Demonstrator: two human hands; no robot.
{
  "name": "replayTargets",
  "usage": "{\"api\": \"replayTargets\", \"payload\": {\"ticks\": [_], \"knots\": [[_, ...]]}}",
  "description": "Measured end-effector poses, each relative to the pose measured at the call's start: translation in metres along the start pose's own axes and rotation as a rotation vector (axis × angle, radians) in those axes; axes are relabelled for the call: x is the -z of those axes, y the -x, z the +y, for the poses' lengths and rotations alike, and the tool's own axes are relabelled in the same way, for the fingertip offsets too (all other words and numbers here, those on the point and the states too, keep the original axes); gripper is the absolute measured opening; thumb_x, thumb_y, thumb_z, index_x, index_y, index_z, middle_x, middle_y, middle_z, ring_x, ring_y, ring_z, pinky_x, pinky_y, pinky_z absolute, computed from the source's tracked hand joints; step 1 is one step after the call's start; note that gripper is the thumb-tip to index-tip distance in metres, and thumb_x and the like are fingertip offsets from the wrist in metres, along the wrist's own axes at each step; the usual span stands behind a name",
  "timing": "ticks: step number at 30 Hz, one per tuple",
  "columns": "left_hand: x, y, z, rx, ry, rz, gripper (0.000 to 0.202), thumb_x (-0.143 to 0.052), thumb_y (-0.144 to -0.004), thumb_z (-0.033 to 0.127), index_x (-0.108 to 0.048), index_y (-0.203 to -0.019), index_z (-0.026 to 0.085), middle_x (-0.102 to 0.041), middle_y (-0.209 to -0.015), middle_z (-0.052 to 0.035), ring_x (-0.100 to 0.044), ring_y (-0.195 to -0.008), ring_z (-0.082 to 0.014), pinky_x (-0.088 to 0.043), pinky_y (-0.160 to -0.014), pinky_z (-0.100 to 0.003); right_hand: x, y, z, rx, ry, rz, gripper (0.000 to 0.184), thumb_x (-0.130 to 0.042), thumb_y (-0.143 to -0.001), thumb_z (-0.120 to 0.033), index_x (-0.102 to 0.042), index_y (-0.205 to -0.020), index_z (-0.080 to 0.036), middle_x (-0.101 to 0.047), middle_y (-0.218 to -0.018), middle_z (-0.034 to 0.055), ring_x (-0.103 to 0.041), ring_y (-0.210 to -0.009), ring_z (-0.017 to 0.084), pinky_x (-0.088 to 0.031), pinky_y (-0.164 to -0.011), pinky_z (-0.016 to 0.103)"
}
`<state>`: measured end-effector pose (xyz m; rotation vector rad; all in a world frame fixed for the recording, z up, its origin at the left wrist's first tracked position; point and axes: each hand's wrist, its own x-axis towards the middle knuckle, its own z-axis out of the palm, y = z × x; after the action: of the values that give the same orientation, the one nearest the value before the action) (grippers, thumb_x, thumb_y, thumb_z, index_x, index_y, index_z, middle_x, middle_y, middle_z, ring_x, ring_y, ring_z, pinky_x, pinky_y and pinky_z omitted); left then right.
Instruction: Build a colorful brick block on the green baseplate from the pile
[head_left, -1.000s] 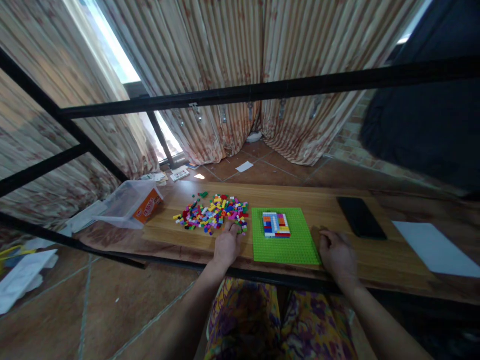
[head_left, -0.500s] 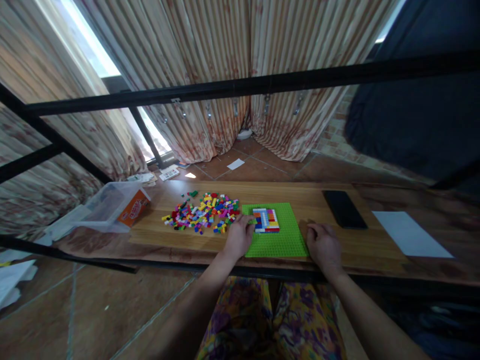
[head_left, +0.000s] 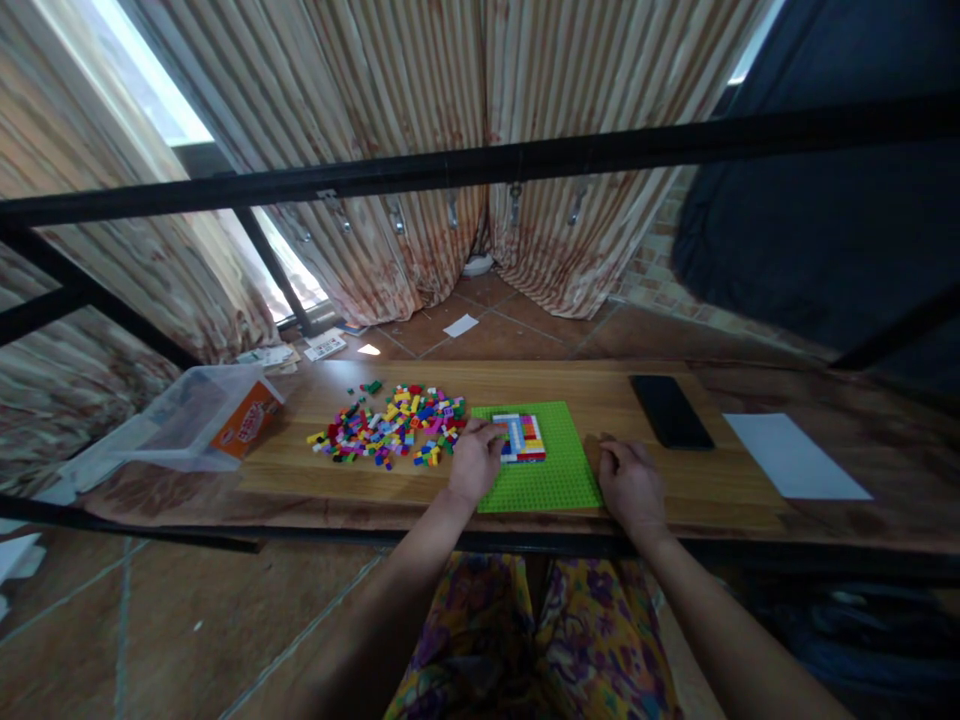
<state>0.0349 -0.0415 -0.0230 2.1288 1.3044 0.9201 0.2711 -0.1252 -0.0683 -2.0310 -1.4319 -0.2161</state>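
A lime-green studded baseplate [head_left: 551,488] lies on the wooden board, carrying a low, flat block of toy bricks [head_left: 529,440] in white, light blue, red, yellow and orange. Over the left side of that block is my left hand [head_left: 475,467], its fingers bent together at the bricks. They cover whatever is between them. My right hand [head_left: 634,487] rests curled on the board just beyond the baseplate's right edge, thumb against the bent index finger, with nothing visible in it. Loose toy bricks [head_left: 405,420] of many colours lie spread to the left of the baseplate.
A clear plastic tub [head_left: 184,410] with an orange label stands at the left end of the wooden board [head_left: 337,485]. Right of my right hand lie a black phone-like slab [head_left: 671,412] and a white sheet of paper [head_left: 795,457]. A dark metal rail [head_left: 465,170] crosses beyond the board.
The view has shifted, so everything appears a little further left. My left fingers now reach further over the block's left side, hiding the green bit seen beside them. My right hand keeps its place.
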Motion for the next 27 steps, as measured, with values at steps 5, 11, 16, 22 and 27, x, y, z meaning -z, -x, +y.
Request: {"api": "replayTargets", "payload": {"ticks": [5, 11, 16, 22, 27], "knots": [[-0.008, 0.003, -0.003, 0.016, -0.041, 0.039, 0.020, -0.057, -0.086, 0.016, -0.072, -0.097, 0.021, -0.063, -0.099, -0.0052, -0.061, -0.090, -0.0137, -0.051, -0.086, -0.026, 0.002, 0.000, -0.001, 0.015, 0.019, 0.004, 0.027, -0.042, -0.087, -0.026, -0.067, -0.090, -0.018, -0.064, -0.087, 0.0091, -0.058, -0.081, 0.020, -0.045, -0.075, 0.030], [-0.007, 0.008, -0.004, -0.063, -0.255, -0.064, 0.035, -0.044, -0.091, 0.012, -0.065, -0.116, 0.023, -0.058, -0.114, -0.0077, -0.059, -0.099, -0.0157, -0.050, -0.090, -0.029, 0.001, 0.000, 0.000, 0.016, 0.007, 0.007, 0.027, -0.043, -0.086, -0.026, -0.068, -0.091, -0.017, -0.064, -0.088, 0.0093, -0.058, -0.082, 0.020, -0.046, -0.076, 0.031], [-0.005, 0.011, -0.008, -0.092, -0.369, -0.123, 0.044, -0.043, -0.087, 0.007, -0.059, -0.124, 0.025, -0.056, -0.116, -0.0068, -0.055, -0.106, -0.0175, -0.049, -0.093, -0.029, 0.000, 0.001, 0.000, 0.005, 0.010, -0.004, 0.028, -0.042, -0.087, -0.027, -0.068, -0.092, -0.017, -0.064, -0.089, 0.0097, -0.058, -0.082, 0.021, -0.045, -0.075, 0.031], [-0.002, 0.011, -0.011, -0.125, -0.414, -0.205, 0.052, -0.041, -0.085, 0.003, -0.054, -0.130, 0.027, -0.058, -0.113, -0.0060, -0.054, -0.104, -0.0180, -0.047, -0.095, -0.030, 0.000, 0.001, -0.001, 0.024, 0.035, -0.006, 0.028, -0.041, -0.088, -0.026, -0.067, -0.093, -0.017, -0.064, -0.090, 0.0101, -0.058, -0.085, 0.021, -0.044, -0.076, 0.030], [0.003, 0.012, -0.006, -0.117, -0.439, -0.244, 0.054, -0.043, -0.084, 0.003, -0.053, -0.130, 0.028, -0.059, -0.110, -0.0053, -0.055, -0.102, -0.0182, -0.047, -0.092, -0.029, 0.000, 0.001, -0.002, 0.031, 0.049, -0.007, 0.028, -0.041, -0.087, -0.025, -0.067, -0.093, -0.017, -0.064, -0.087, 0.0090, -0.058, -0.082, 0.021, -0.044, -0.074, 0.030]]}}
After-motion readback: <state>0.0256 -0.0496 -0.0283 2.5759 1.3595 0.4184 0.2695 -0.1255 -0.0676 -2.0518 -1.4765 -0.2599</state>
